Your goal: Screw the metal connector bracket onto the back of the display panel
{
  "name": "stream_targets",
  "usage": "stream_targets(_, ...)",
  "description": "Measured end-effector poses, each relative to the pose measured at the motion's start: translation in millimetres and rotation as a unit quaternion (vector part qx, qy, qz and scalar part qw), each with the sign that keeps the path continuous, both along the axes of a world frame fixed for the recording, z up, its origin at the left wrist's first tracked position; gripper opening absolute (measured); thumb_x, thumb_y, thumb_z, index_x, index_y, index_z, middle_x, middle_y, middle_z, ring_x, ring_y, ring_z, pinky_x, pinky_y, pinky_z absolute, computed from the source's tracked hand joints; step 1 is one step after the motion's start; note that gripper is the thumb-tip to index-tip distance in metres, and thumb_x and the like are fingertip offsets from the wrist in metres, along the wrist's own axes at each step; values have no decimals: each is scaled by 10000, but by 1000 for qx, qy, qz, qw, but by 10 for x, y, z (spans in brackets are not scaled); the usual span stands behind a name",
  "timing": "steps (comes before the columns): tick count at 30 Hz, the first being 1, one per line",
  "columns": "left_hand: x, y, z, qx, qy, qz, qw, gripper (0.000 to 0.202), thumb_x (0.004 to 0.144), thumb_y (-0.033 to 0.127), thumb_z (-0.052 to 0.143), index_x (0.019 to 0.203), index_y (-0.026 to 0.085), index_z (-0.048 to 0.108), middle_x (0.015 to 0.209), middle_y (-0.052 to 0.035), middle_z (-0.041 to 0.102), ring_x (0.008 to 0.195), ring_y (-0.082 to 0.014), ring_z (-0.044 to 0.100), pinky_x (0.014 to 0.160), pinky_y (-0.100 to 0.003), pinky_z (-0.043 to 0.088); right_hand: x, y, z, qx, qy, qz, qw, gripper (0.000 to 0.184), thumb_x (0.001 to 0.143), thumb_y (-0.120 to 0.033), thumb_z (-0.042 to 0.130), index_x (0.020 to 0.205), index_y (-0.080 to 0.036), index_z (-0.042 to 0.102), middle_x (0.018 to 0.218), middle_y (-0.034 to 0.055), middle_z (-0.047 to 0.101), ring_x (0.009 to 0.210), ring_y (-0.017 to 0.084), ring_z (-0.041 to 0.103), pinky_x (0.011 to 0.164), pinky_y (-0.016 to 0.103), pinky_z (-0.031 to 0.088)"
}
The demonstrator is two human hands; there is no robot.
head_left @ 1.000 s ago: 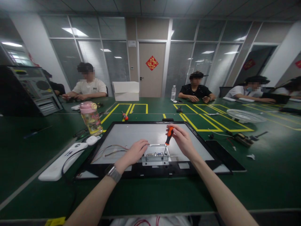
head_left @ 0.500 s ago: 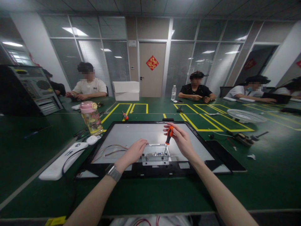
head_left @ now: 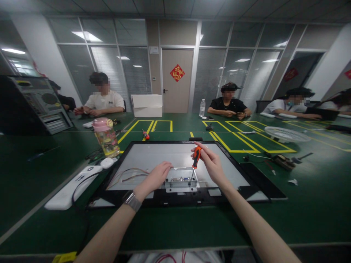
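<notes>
One metal bracket (head_left: 179,185): at two o'clock, right grip (head_left: 211,163) holding one screwdriver (head_left: 196,158); at nine o'clock, left grip (head_left: 157,176), closure indiscernible.

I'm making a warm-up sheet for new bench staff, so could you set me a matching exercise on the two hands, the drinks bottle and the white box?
Column one
1. Right hand
2. Left hand
3. Drinks bottle
4. White box

Column two
A. Left of the black-framed panel, with a pink lid
B. Fingers at the left end of the metal bracket, no tool in view
C. Near the far edge of the green table
D. Holding an orange and black screwdriver

Right pairs: 1-D, 2-B, 3-A, 4-C
</notes>
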State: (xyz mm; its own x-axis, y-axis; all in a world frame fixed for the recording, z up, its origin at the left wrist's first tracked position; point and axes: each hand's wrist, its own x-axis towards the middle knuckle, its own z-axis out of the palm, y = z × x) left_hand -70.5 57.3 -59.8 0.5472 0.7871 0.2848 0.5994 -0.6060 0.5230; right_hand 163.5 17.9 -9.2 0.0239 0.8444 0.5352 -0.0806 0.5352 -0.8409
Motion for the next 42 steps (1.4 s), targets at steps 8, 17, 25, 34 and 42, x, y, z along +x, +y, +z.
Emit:
stream_targets(8, -4, 15, -35, 5, -5, 0, 1000, 329, 947, 235, 316, 1053, 188, 624, 1144, -75, 621, 1082, -179, 562, 1009, -331, 416, -3, 36, -27, -22, 43, -21, 999, 230, 721, -370, 747, 910, -251, 691, 778, -4, 659, 744, 176, 623, 734, 326, 512)
stream_targets(17, -1, 9, -22, 3, -4, 1, 1000, 336, 948, 236, 314, 1055, 179, 627, 1159, -81, 611, 1088, -183, 565, 1006, -319, 413, -21, -10, 31, -62, 111, 100, 987, 268, 785, -433, 683, 979, -248, 668, 864, 30, 664, 770, 181, 632, 764, 361, 509)
stream_targets(25, 0, -8, 4, -6, -5, 4, 1000, 333, 952, 235, 315, 1063, 176, 624, 1157, -76, 613, 1088, -180, 567, 1004, -312, 410, -24, -11, 39, -49, 116, 94, 988, 169, 758, -415, 718, 806, -266, 655, 890, 6, 624, 794, 168, 592, 842, 373, 495)
stream_targets(34, 10, 8, -6, -1, 6, -1, 1000, 335, 953, 221, 307, 1058, 162, 619, 1161, -85, 609, 1093, -178, 560, 1012, -321, 405, -22, -13, 37, -95, 170, 175, 965, 163, 815, -409, 675, 892, -267, 653, 846, 0, 636, 771, 151, 585, 767, 311, 494)
stream_targets(42, -1, 24, -40, 4, 2, -3, 1000, 340, 958, 226, 304, 1069, 169, 620, 1164, -78, 609, 1097, -174, 559, 1009, -315, 407, -18, -7, 22, -93, 170, 164, 967, 198, 758, -390, 742, 899, -262, 689, 831, -8, 640, 753, 142, 569, 768, 304, 469)
